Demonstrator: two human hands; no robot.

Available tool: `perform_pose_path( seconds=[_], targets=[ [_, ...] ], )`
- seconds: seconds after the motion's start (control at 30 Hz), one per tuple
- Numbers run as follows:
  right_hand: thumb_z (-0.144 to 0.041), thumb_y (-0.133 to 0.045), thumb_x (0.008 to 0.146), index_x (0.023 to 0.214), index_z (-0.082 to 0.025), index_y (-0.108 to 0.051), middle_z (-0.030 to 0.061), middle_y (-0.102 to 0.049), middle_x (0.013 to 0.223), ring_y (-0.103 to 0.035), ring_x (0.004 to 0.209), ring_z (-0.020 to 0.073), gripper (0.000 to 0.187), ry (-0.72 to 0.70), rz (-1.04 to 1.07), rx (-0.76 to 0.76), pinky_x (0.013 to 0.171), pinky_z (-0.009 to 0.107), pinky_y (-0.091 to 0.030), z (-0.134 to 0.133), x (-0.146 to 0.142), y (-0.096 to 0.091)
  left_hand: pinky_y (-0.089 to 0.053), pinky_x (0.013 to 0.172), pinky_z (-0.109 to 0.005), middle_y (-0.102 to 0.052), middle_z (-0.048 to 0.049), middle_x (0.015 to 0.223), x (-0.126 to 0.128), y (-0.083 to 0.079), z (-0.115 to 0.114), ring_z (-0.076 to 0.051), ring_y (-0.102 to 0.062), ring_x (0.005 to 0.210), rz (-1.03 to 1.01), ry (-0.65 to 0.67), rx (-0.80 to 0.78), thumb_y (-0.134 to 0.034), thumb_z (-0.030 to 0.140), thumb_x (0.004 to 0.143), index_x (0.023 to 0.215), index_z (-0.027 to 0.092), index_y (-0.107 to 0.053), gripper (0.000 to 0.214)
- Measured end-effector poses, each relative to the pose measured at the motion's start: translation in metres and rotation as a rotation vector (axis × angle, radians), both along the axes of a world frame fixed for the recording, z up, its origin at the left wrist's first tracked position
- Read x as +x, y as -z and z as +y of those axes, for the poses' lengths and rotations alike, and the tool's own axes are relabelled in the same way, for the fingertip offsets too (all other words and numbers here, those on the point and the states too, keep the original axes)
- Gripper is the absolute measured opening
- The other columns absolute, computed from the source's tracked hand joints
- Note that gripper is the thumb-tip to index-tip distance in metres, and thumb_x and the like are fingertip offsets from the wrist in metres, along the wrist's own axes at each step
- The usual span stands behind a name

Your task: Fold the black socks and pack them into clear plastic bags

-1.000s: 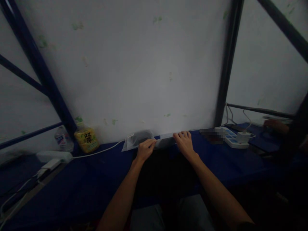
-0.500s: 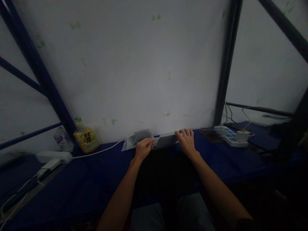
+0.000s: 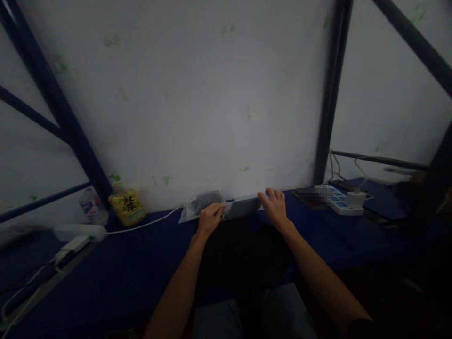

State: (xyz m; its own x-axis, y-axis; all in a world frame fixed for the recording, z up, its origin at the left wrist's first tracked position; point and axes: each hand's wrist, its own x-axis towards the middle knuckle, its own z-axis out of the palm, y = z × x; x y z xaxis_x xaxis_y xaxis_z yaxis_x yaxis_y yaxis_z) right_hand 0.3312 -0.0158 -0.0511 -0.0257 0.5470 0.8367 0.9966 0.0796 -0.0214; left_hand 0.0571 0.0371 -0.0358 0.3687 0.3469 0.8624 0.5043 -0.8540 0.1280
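Observation:
Both my hands reach to the back of a dark blue table, against a white wall. My left hand has its fingers curled on the left end of a flat grey pouch. At the pouch's right end, my right hand grips it with bent fingers. Just left of it lies a clear plastic bag with something dark inside, touching my left hand's knuckles. The scene is dim and what the pouch is I cannot make out.
A yellow-labelled bottle and a small clear bottle stand at the back left beside a blue frame post. A white adapter with cable lies left. A white power strip with a plugged charger sits right. Another person's hand shows far right.
My hands and the grey pouch have barely shifted; my right hand slid slightly along its right end. The other person's hand at the far right has drawn back.

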Motion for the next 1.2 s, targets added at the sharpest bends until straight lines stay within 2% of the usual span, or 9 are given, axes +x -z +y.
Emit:
perform_pose_path(
  seconds=[0.17,0.27,0.37,0.43,0.57,0.73,1.0,1.1,1.2],
  targets=[
    [-0.03,-0.048,0.093,0.105,-0.026,-0.065,0.0108,-0.054,0.113,-0.043,0.099,0.0263,0.022,-0.011,0.054,-0.017,0.08,0.036,-0.032,0.007,0.016,0.007,-0.055,0.077,-0.032,-0.073,-0.0056,0.09,-0.009,0.0,0.003,-0.018,-0.068,0.083,-0.016,-0.036,0.003,-0.049,0.032,0.094,0.092,0.019,-0.071,0.026],
    [-0.032,-0.047,0.094,0.099,-0.022,-0.066,0.0096,-0.059,0.102,-0.049,0.095,0.0233,0.023,-0.2,0.133,-0.036,0.081,0.034,-0.037,0.014,0.027,0.013,-0.055,0.075,-0.031,-0.073,-0.006,0.088,-0.015,-0.001,0.003,-0.019,-0.068,0.081,-0.031,-0.004,-0.072,-0.05,0.034,0.093,0.089,0.019,-0.071,0.026],
    [-0.036,-0.039,0.096,0.09,-0.019,-0.067,0.0071,-0.063,0.091,-0.055,0.089,0.0201,0.033,-0.424,0.264,-0.102,0.08,0.032,-0.043,0.02,0.03,0.02,-0.055,0.074,-0.031,-0.073,-0.0077,0.087,-0.017,0.0,0.003,-0.019,-0.068,0.081,-0.021,0.157,-0.265,-0.037,0.034,0.098,0.088,0.015,-0.071,0.04],
    [-0.037,-0.033,0.098,0.095,-0.019,-0.067,0.0064,-0.066,0.093,-0.059,0.09,0.019,0.039,-0.499,0.324,-0.17,0.082,0.032,-0.045,0.023,0.022,0.027,-0.055,0.078,-0.033,-0.073,-0.0085,0.094,-0.01,0.006,0.003,-0.02,-0.068,0.088,0.044,0.209,-0.37,-0.03,0.035,0.099,0.097,0.015,-0.07,0.045],
    [-0.044,-0.034,0.098,0.129,-0.018,-0.053,0.0116,-0.058,0.128,-0.051,0.121,0.0219,0.045,-0.555,0.173,-0.356,0.1,0.039,-0.041,0.028,-0.008,0.047,-0.044,0.099,-0.041,-0.059,-0.0087,0.129,0.018,0.035,-0.002,-0.023,-0.055,0.12,0.327,0.003,-0.356,-0.041,0.045,0.096,0.131,0.025,-0.054,0.042],
    [-0.053,-0.031,0.096,0.142,-0.016,-0.04,0.0166,-0.036,0.147,-0.028,0.139,0.0283,0.059,-0.493,0.02,-0.523,0.109,0.049,-0.029,0.031,-0.027,0.066,-0.029,0.105,-0.057,-0.033,-0.0175,0.148,0.039,0.066,-0.006,-0.035,-0.031,0.137,0.518,-0.2,-0.373,-0.039,0.059,0.091,0.144,0.023,-0.037,0.064],
    [-0.053,-0.026,0.097,0.146,-0.021,-0.032,0.0081,-0.032,0.151,-0.019,0.142,0.0267,0.059,-0.541,-0.021,-0.73,0.115,0.047,-0.019,0.035,-0.023,0.066,-0.017,0.11,-0.053,-0.014,-0.0139,0.156,0.039,0.064,-0.002,-0.034,-0.014,0.142,0.71,-0.221,-0.599,-0.017,0.069,0.091,0.15,0.026,-0.017,0.073],
    [-0.053,-0.027,0.097,0.147,-0.017,-0.03,0.0105,-0.03,0.151,-0.019,0.142,0.0281,0.062,-0.53,0.0,-0.78,0.115,0.047,-0.019,0.036,-0.024,0.065,-0.016,0.11,-0.053,-0.011,-0.0124,0.157,0.04,0.064,0.0,-0.033,-0.012,0.143,0.75,-0.212,-0.629,-0.013,0.069,0.09,0.151,0.027,-0.014,0.074],
    [-0.052,-0.029,0.097,0.145,-0.02,-0.035,0.0079,-0.034,0.15,-0.022,0.141,0.0281,0.058,-0.57,-0.011,-0.786,0.115,0.049,-0.019,0.037,-0.023,0.065,-0.016,0.11,-0.053,-0.012,-0.0125,0.157,0.04,0.064,-0.002,-0.034,-0.014,0.142,0.755,-0.215,-0.632,-0.014,0.069,0.091,0.151,0.027,-0.014,0.073]
  ],
)
